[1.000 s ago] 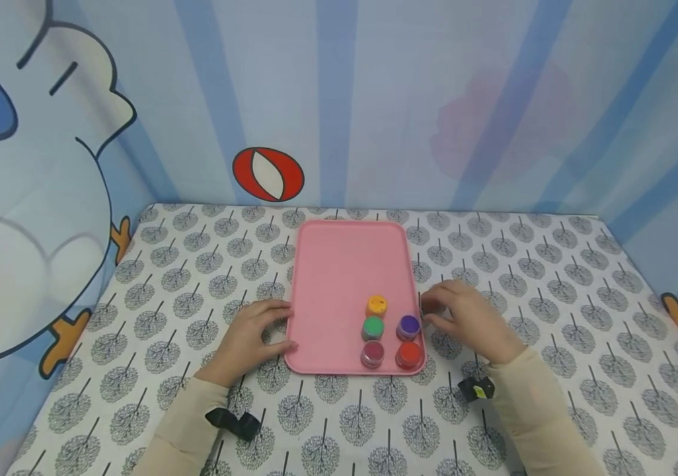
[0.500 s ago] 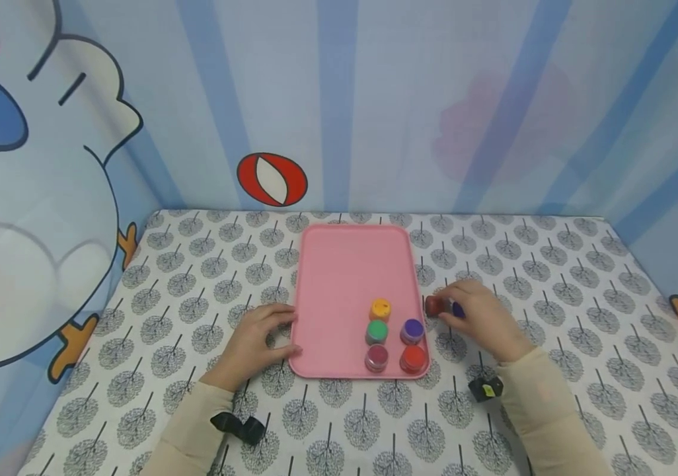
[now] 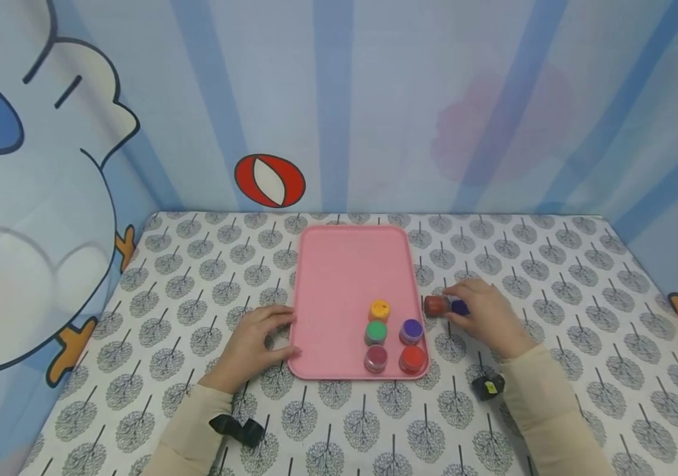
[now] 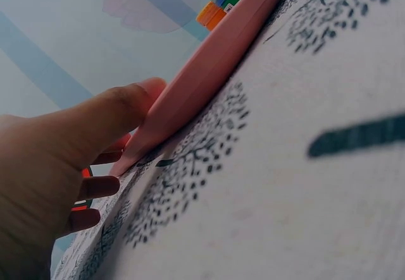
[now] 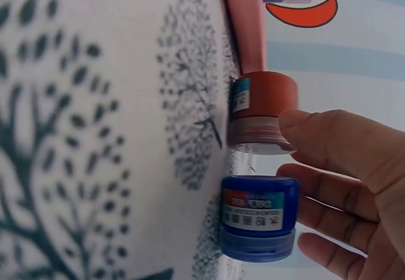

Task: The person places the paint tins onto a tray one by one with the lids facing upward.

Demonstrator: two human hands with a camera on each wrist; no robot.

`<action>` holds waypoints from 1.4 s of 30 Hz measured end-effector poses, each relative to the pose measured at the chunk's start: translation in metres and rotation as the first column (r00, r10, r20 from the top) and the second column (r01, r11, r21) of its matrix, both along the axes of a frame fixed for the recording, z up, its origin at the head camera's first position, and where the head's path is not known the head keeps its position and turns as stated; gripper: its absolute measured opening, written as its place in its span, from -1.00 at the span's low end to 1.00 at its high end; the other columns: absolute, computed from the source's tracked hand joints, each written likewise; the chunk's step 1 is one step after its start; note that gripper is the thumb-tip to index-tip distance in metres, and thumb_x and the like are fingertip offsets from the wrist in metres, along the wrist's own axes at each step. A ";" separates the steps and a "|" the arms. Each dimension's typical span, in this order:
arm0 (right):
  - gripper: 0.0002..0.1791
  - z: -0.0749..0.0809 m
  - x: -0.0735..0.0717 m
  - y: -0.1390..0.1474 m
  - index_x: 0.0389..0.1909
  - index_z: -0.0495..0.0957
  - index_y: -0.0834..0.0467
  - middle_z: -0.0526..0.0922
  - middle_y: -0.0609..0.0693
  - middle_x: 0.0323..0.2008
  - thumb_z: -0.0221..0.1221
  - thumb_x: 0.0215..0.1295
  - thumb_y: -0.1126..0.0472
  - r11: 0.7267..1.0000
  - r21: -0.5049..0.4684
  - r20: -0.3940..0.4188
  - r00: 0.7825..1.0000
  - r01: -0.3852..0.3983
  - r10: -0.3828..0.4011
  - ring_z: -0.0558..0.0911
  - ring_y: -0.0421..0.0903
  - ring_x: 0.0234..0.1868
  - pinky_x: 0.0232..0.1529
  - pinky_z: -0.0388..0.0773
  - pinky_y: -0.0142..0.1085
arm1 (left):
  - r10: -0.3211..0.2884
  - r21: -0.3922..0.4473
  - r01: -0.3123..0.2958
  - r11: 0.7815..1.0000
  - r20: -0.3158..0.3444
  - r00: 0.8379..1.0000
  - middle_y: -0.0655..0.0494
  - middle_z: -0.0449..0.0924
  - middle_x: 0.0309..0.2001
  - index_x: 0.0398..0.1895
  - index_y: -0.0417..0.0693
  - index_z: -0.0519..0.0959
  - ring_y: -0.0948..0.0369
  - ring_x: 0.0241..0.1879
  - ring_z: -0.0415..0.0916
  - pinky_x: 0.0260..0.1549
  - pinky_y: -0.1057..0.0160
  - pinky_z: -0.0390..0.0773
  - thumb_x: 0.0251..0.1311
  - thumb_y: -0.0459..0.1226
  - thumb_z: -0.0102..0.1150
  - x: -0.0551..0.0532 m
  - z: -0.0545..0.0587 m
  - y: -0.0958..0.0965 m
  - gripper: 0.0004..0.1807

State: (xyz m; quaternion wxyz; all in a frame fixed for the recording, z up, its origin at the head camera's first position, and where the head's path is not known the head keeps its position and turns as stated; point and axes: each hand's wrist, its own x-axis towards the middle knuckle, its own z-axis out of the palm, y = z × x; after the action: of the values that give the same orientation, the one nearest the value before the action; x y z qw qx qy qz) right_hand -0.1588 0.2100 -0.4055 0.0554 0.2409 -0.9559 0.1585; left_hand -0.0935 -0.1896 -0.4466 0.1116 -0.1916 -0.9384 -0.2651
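My left hand (image 3: 260, 345) rests at the left edge of a pink tray (image 3: 345, 264), its thumb and fingertips touching the rim. In the left wrist view the thumb (image 4: 123, 106) lies along the tray's wall. My right hand (image 3: 488, 317) is low over the table just right of the tray, at two small paint jars lying on their sides. One is a brownish-red jar (image 5: 266, 97) beside the tray's edge, with the thumb tip right at it. The other is a blue jar (image 5: 261, 210), partly under the hand in the head view; loosely bent fingers are close beside it.
On the tray's near right part stand several paint jars: yellow (image 3: 379, 310), green (image 3: 376, 332), purple (image 3: 412, 330), maroon (image 3: 376, 358) and red (image 3: 412, 359). A tree-print cloth (image 3: 244, 264) covers the table. Behind it hangs a cartoon-printed backdrop (image 3: 386, 99).
My right hand has shifted slightly right, uncovering the brownish-red jar and part of the blue jar, which it hid a second ago. The left hand stays at the tray's edge.
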 end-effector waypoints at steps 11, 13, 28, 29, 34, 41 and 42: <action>-0.45 -0.007 -0.001 -0.002 0.07 0.52 0.29 0.64 0.25 -0.01 0.37 0.06 0.14 1.000 0.018 0.050 0.998 0.022 -0.023 0.58 0.21 0.04 0.14 0.49 0.13 | -0.008 0.010 0.009 1.000 -0.015 1.000 0.03 0.57 0.13 0.01 -0.10 0.61 -0.02 0.17 0.47 0.24 -0.11 0.38 -0.20 -0.06 0.51 0.000 0.000 0.000 -0.37; -0.45 -0.009 -0.002 -0.002 0.07 0.52 0.28 0.65 0.25 -0.02 0.37 0.06 0.15 1.000 0.016 0.046 0.999 0.021 -0.022 0.58 0.21 0.04 0.15 0.49 0.13 | -0.010 0.010 0.010 1.000 -0.041 0.999 0.04 0.58 0.11 -0.01 -0.10 0.62 -0.02 0.14 0.48 0.21 -0.10 0.40 -0.21 -0.05 0.50 0.000 -0.002 0.000 -0.38; -0.50 -0.010 -0.003 -0.002 0.07 0.52 0.26 0.63 0.27 0.02 0.33 0.11 0.18 0.999 0.008 0.090 0.995 0.049 -0.050 0.55 0.28 0.10 0.25 0.32 0.23 | -0.009 0.008 0.009 1.000 0.006 1.000 0.05 0.56 0.15 0.03 -0.08 0.60 -0.01 0.19 0.45 0.26 -0.10 0.36 -0.15 -0.05 0.49 0.000 0.000 0.000 -0.39; -0.50 -0.010 -0.002 -0.002 0.07 0.52 0.27 0.64 0.27 0.02 0.33 0.11 0.17 0.999 0.009 0.093 0.994 0.051 -0.051 0.55 0.28 0.10 0.26 0.31 0.23 | -0.009 0.008 0.009 1.000 0.003 1.000 0.05 0.56 0.15 0.03 -0.08 0.60 0.00 0.19 0.45 0.26 -0.11 0.36 -0.15 -0.05 0.49 0.000 0.000 0.000 -0.38; -0.50 -0.008 -0.001 -0.003 0.07 0.51 0.27 0.63 0.27 0.03 0.32 0.13 0.15 0.998 0.027 0.097 0.993 0.060 -0.062 0.53 0.29 0.12 0.30 0.26 0.23 | -0.010 0.014 0.010 1.000 -0.006 1.000 0.05 0.57 0.15 0.03 -0.08 0.61 0.00 0.18 0.46 0.26 -0.11 0.36 -0.16 -0.04 0.49 -0.001 -0.003 0.000 -0.38; -0.51 -0.006 0.000 -0.005 0.07 0.52 0.26 0.64 0.26 0.02 0.32 0.13 0.14 0.998 0.030 0.085 0.994 0.062 -0.064 0.52 0.30 0.13 0.31 0.24 0.22 | -0.006 0.015 0.006 1.000 0.016 1.000 0.05 0.55 0.17 0.05 -0.08 0.60 -0.01 0.21 0.44 0.28 -0.12 0.35 -0.14 -0.04 0.49 -0.001 -0.002 0.000 -0.38; -0.51 -0.005 0.000 -0.006 0.06 0.52 0.25 0.64 0.26 0.01 0.32 0.13 0.14 0.998 0.028 0.086 0.994 0.061 -0.063 0.52 0.30 0.13 0.31 0.24 0.23 | -0.005 0.015 0.005 1.000 0.017 1.000 0.05 0.55 0.17 0.05 -0.08 0.60 -0.01 0.21 0.44 0.28 -0.12 0.35 -0.14 -0.04 0.49 -0.001 -0.002 0.000 -0.38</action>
State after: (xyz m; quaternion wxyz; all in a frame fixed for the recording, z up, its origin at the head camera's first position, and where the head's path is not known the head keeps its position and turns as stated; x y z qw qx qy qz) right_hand -0.1589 0.2043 -0.4106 0.0158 0.2045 -0.9664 0.1547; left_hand -0.0948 -0.1899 -0.4482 0.1044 -0.1909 -0.9367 -0.2742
